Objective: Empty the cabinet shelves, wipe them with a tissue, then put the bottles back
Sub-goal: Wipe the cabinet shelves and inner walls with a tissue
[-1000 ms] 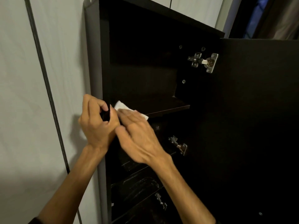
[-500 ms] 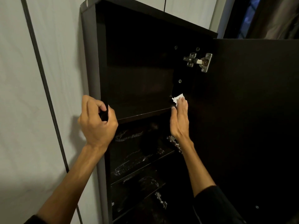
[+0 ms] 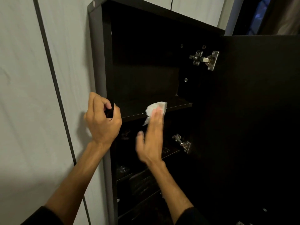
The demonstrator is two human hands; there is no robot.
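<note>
A tall dark cabinet (image 3: pixel 99 65) stands with its door swung wide. Its top shelf (image 3: pixel 178 105) holds nothing. A white tissue (image 3: pixel 156 108) lies on the shelf's front part, and my right hand (image 3: pixel 151 137) presses it down with straight fingers. My left hand (image 3: pixel 102 122) grips a small dark thing (image 3: pixel 110 111) at the cabinet's left front edge; its fingers are curled round it. No bottles can be made out; the lower shelves are too dark to read.
The cabinet door (image 3: pixel 259 127) hangs out to the right on metal hinges (image 3: pixel 205 60). A pale wall panel with a dark vertical strip (image 3: pixel 53 82) runs along the left. Lower shelves (image 3: pixel 141 181) show faint glints.
My right hand has slid the tissue from the shelf's right back corner toward the front middle. A second ago it was at the left end. My left hand stayed put.
</note>
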